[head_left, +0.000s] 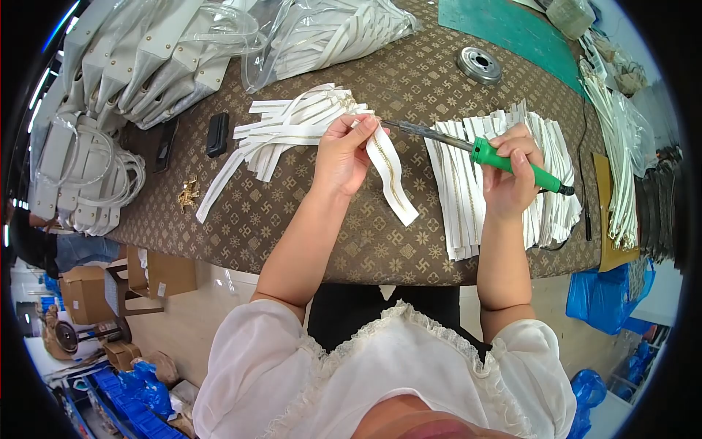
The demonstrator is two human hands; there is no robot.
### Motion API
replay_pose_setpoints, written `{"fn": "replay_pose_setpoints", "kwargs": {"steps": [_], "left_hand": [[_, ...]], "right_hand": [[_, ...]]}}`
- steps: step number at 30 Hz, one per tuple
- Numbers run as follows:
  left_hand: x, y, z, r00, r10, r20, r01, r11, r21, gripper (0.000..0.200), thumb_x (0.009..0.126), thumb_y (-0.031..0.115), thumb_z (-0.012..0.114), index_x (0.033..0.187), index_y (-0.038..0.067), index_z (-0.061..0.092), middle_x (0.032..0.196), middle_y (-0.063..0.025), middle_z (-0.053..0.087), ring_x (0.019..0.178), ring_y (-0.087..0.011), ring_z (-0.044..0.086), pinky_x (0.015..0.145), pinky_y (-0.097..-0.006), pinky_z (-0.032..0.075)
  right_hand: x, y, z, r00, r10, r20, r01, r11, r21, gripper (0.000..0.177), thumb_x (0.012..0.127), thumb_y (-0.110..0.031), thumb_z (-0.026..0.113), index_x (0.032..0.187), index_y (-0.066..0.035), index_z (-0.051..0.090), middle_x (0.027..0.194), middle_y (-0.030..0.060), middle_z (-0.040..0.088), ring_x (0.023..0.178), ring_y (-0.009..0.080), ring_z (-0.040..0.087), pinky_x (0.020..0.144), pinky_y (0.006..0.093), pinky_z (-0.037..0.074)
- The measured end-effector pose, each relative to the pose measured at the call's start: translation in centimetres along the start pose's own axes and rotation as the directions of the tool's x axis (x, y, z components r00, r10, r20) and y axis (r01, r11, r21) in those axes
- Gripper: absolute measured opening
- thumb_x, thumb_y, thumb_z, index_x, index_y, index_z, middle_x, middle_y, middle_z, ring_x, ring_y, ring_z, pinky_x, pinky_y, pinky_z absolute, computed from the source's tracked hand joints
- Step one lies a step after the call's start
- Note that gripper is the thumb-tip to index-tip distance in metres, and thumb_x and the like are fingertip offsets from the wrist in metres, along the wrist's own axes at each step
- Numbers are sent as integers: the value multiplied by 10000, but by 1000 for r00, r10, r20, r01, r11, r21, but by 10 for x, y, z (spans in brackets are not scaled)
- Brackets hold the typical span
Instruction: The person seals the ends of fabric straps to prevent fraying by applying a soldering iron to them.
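Observation:
My left hand [344,152] pinches the upper end of a white zipper [390,175] with gold teeth, and the strip hangs down toward the right. In my right hand [512,172] is a soldering iron [486,151] with a green handle. Its dark metal tip reaches left to the pinched zipper end; whether it touches is too small to tell. Beside my left hand lies a loose fan of white zippers [281,132]. Under and around my right hand spreads a neat row of more white zippers [457,190].
White handbags [139,66] and a plastic bag of white strips [333,36] crowd the back left. A black case [217,134] and small gold parts [188,194] lie at left. A round metal disc [479,66] and green mat [512,33] are behind. A cord runs at right.

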State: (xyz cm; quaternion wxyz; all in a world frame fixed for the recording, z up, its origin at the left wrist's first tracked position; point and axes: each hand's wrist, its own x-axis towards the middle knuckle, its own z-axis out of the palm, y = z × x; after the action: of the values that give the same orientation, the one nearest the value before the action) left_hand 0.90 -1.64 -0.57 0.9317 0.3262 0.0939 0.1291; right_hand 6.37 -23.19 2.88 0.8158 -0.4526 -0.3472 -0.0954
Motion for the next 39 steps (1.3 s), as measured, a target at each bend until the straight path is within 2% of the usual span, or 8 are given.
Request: {"fn": "replay_pose_setpoints", "kwargs": {"steps": [9, 19, 23, 26, 28, 30, 37, 39], "left_hand": [[-3, 2, 4, 1000, 24, 2, -24, 999, 26, 103, 796, -1, 634, 865, -7, 558, 811, -111, 619, 729, -210, 635, 663, -307, 542], [2, -2, 3, 962, 271, 20, -268, 938, 220, 105, 808, -14, 622, 860, 7, 533, 806, -85, 613, 742, -144, 613, 674, -245, 512], [2, -3, 3, 954, 299, 32, -299, 933, 199, 118, 800, -23, 630, 863, 11, 535, 802, -71, 604, 729, -112, 588, 671, -218, 489], [-6, -6, 13, 963, 255, 86, -268, 939, 215, 140, 783, -36, 641, 869, 10, 540, 800, -61, 596, 717, -99, 574, 666, -213, 482], [-16, -9, 20, 969, 204, 137, -235, 931, 280, 174, 760, -54, 656, 879, 7, 546, 800, -53, 589, 705, -93, 566, 661, -219, 484], [-19, -14, 20, 971, 175, 162, -216, 935, 281, 188, 748, -63, 663, 881, 6, 549, 800, -51, 589, 709, -93, 567, 660, -219, 485], [-26, -21, 19, 963, 113, 246, -186, 937, 295, 303, 695, -94, 695, 936, 1, 537, 797, -51, 588, 731, -94, 578, 652, -216, 491], [-31, -17, 32, 956, 96, 276, -210, 883, 421, 359, 686, -89, 703, 978, 6, 516, 794, -52, 586, 733, -92, 578, 642, -209, 489]], "right_hand": [[-1, 2, -1, 1000, 5, 17, -4, 1000, -26, 244, 859, -170, 459, 720, 25, 505, 805, 141, 492, 331, 84, 312, 280, 188, 273], [1, 0, -8, 999, -11, 30, 13, 999, -42, 247, 853, -189, 467, 725, 21, 486, 807, 134, 481, 333, 79, 292, 274, 187, 258], [8, -3, -13, 998, -46, -33, 49, 993, 105, 217, 872, -169, 449, 777, 14, 516, 866, 147, 514, 428, 99, 396, 358, 184, 335], [9, 7, 1, 993, -76, -86, 68, 994, -85, 131, 873, -108, 483, 831, -7, 556, 953, 145, 542, 574, 137, 486, 493, 216, 413], [4, 13, 0, 985, -17, 169, 97, 872, -480, 64, 839, -39, 549, 890, -28, 587, 1017, 133, 550, 727, 175, 536, 646, 262, 445], [1, 9, 17, 938, 58, 343, 193, 733, -652, 104, 790, -14, 610, 892, -16, 585, 973, 111, 549, 792, 189, 543, 716, 282, 445], [-15, 15, 29, 925, 244, 290, -61, 851, -522, 89, 775, -41, 628, 848, -17, 582, 918, 91, 539, 887, 197, 524, 794, 297, 413], [-12, 15, 24, 932, 248, 264, -72, 841, -536, 90, 774, -47, 627, 843, -14, 582, 920, 91, 538, 890, 197, 522, 798, 296, 409]]}}
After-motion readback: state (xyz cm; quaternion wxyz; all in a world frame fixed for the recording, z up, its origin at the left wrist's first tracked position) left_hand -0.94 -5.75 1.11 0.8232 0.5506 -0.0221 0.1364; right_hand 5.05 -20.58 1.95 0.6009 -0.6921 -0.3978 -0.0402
